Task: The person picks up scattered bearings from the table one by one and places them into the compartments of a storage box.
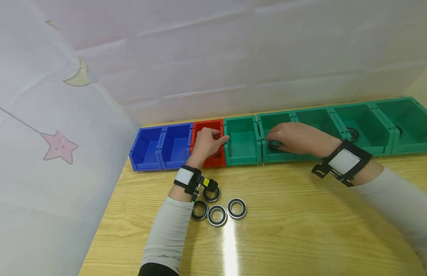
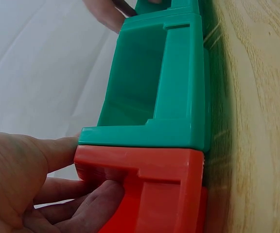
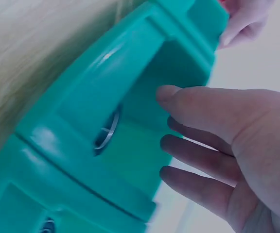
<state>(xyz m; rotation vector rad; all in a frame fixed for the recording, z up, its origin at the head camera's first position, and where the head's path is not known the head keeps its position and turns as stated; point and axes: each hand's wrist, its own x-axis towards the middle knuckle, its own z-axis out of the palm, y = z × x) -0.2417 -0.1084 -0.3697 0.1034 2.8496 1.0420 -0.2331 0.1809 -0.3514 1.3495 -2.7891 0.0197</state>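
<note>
In the head view my left hand (image 1: pixel 207 143) is at the red bin (image 1: pixel 218 163). Its fingers curl inside that bin, while the thumb lies over the wall shared with the neighbouring green bin (image 1: pixel 242 149); the left wrist view shows this grip on the wall close up. My right hand (image 1: pixel 296 136) hovers over another green bin (image 1: pixel 279 156), one place further right. A ball bearing (image 3: pixel 108 131) lies in that bin, below the right hand's spread, relaxed fingers. Nothing is held between the right thumb and fingertips.
Several black-sealed bearings (image 1: pixel 217 215) lie on the wooden table (image 1: pixel 289 230) beside the left forearm. Two blue bins (image 1: pixel 175 147) end the row at left. More green bins (image 1: pixel 363 122) continue right, one showing a bearing (image 1: pixel 353 134). A pale sheet (image 1: pixel 213 57) hangs behind.
</note>
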